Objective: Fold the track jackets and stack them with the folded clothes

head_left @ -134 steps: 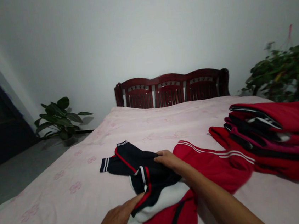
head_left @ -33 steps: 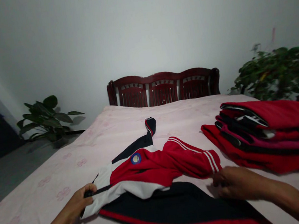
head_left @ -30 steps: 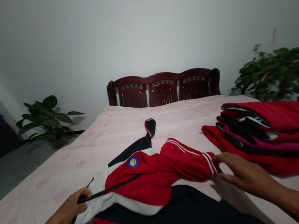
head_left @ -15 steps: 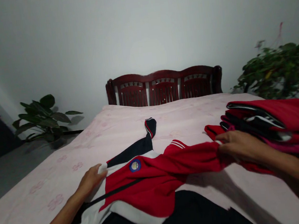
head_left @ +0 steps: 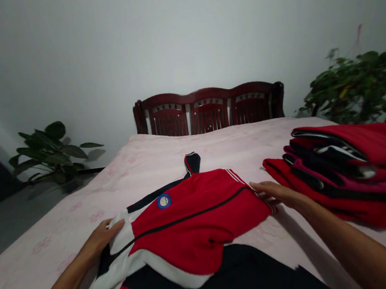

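Lying across a pale pink bedcover [head_left: 43,266] with a faint floral print: one track jacket [head_left: 187,223] in red, white and navy, its smooth fabric folded into a rough slab near the middle of the bed. A round blue-rimmed badge [head_left: 163,201] sits on the red chest panel, a thin black stripe [head_left: 190,218] runs diagonally across it, and a white-striped cuff [head_left: 270,207] forms the right corner. A narrow navy collar end [head_left: 192,163] twists up toward the headboard; a broad navy panel with red piping [head_left: 227,274] lies flat nearest the person.

Left hand [head_left: 99,239]: open, palm down, fingers spread, fingertips on the white panel [head_left: 119,235] at the jacket's left edge. Right hand [head_left: 277,195]: open, fingers extended, touching the cuff, no pinch visible.

Just right of the jacket: a thick stack of folded red, magenta and black garments [head_left: 341,179]. Beyond: a slatted dark-red wooden headboard [head_left: 210,110], one leafy potted plant [head_left: 54,152] at left, another [head_left: 355,86] at right.
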`<state>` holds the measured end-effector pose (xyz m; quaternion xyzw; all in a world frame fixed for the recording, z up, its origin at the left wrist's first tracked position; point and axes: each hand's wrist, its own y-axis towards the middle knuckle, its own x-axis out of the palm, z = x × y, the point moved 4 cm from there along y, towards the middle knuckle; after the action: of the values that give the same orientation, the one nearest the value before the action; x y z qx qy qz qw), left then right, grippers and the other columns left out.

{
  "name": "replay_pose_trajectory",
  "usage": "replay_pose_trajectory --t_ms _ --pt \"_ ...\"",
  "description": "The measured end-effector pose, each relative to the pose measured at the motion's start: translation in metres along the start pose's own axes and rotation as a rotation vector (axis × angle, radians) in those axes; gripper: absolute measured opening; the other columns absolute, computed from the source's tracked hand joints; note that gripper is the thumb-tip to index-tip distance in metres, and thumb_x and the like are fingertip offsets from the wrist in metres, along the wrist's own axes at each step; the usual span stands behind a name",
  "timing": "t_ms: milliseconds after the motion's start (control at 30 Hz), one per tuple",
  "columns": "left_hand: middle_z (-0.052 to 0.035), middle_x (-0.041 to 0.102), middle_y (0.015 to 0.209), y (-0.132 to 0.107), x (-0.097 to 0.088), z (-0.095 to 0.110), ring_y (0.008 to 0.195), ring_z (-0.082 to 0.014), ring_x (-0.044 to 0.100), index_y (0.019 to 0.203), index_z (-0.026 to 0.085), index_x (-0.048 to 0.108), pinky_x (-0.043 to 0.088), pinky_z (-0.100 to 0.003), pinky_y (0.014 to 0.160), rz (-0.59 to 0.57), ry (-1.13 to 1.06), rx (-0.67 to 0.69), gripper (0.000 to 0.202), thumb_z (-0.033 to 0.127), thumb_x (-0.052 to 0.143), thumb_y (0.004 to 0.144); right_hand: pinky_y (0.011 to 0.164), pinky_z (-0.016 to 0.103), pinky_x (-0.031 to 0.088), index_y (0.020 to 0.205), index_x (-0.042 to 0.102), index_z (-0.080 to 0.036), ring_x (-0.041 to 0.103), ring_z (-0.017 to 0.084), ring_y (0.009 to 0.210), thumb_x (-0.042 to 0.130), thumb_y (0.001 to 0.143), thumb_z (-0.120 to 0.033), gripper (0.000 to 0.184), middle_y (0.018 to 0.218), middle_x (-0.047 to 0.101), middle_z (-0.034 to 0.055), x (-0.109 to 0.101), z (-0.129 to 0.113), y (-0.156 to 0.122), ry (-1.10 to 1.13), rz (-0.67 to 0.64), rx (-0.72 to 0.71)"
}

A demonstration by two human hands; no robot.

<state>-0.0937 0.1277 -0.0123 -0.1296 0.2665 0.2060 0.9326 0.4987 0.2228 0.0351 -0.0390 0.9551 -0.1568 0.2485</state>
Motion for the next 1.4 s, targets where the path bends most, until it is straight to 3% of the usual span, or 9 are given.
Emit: replay_pose_trajectory --t_ms 167,367,567,733,833,1000,1100,1267,1400 --pt "-0.0102 0.076 0.090 -0.024 0.001 -0.010 0.084 -0.0322 0.072 0.094 0.018 0.060 0.058 -0.039 0.071 -0.069 -0.088 -0.094 0.047 0.050 0.078 0.064 0.055 0.026 0.047 0.094 0.066 -0.012 0.066 0.020 0.071 0.064 0.076 -0.064 0.055 0.085 0.071 0.0130 0.003 0.034 0.002 -0.128 0.034 0.106" --pt "-0.0132 0.074 0.104 -0.024 0.005 -0.005 0.098 -0.0348 0.070 0.102 0.018 0.056 0.056 -0.043 0.084 0.016 0.028 0.080 0.046 0.039 0.072 0.064 0.059 0.025 0.050 0.118 0.058 -0.010 0.067 0.018 0.070 0.062 0.075 -0.028 0.047 0.087 0.072 0.0094 0.030 0.010 -0.017 0.011 0.073 -0.056" --pt "-0.0150 0.068 0.121 -0.020 -0.014 -0.006 0.111 -0.0316 0.066 0.122 0.017 0.054 0.050 -0.039 0.097 0.168 0.261 0.253 0.054 0.043 0.057 0.075 0.076 0.030 0.050 0.128 0.057 -0.018 0.067 0.023 0.091 0.058 0.077 -0.028 0.053 0.106 0.071 0.0092 -0.034 -0.010 -0.029 -0.369 0.550 -0.293" --pt "-0.0186 0.064 0.125 -0.045 -0.004 -0.017 0.114 -0.0348 0.063 0.137 0.014 0.045 0.049 -0.047 0.095 0.151 0.545 0.232 0.061 0.049 0.044 0.088 0.091 0.039 0.048 0.128 0.058 -0.011 0.061 0.033 0.112 0.057 0.079 -0.041 0.057 0.131 0.058 0.0210 -0.042 0.033 -0.060 -0.712 0.342 -0.194" --pt "-0.0152 0.058 0.132 -0.076 -0.008 -0.006 0.122 -0.0326 0.057 0.135 0.019 0.049 0.044 -0.047 0.104 0.222 0.560 0.418 0.057 0.053 0.042 0.091 0.089 0.037 0.050 0.123 0.061 -0.019 0.063 0.031 0.109 0.058 0.077 -0.049 0.055 0.127 0.062 0.0142 -0.028 0.064 -0.108 -0.649 0.052 -0.204" --pt "-0.0046 0.056 0.140 -0.137 0.016 0.003 0.124 -0.0264 0.057 0.136 0.034 0.051 0.050 -0.036 0.100 -0.169 0.539 0.861 0.052 0.041 0.060 0.086 0.089 0.034 0.052 0.135 0.056 -0.027 0.061 0.033 0.114 0.069 0.059 -0.029 0.077 0.129 0.063 0.0101 0.012 0.090 -0.190 -0.549 -0.145 -0.260" --pt "-0.0020 0.051 0.147 -0.158 0.037 -0.008 0.129 -0.0278 0.053 0.140 0.039 0.048 0.048 -0.038 0.105 -0.158 0.682 1.077 0.069 0.025 0.068 0.076 0.079 0.029 0.052 0.110 0.069 -0.025 0.067 0.027 0.096 0.062 0.065 -0.025 0.045 0.102 0.072 0.0062 0.034 0.075 -0.208 -0.482 -0.221 -0.255" --pt "-0.0019 0.065 0.132 -0.152 0.050 -0.007 0.121 -0.0227 0.060 0.121 0.031 0.062 0.046 -0.035 0.105 -0.044 0.701 1.107 0.039 0.015 0.051 0.086 0.061 0.021 0.049 0.091 0.066 -0.017 0.063 0.015 0.070 0.067 0.064 -0.022 0.027 0.079 0.068 -0.0012 0.027 -0.013 -0.186 -0.048 -0.549 -0.178" --pt "-0.0007 0.074 0.099 -0.120 0.034 0.019 0.090 -0.0203 0.069 0.105 0.027 0.062 0.051 -0.029 0.078 -0.088 0.633 0.699 0.024 0.026 0.042 0.091 0.075 0.030 0.057 0.116 0.061 -0.021 0.068 0.019 0.084 0.070 0.073 -0.040 0.048 0.095 0.070 0.0057 -0.007 -0.078 -0.125 0.464 -0.118 -0.363"
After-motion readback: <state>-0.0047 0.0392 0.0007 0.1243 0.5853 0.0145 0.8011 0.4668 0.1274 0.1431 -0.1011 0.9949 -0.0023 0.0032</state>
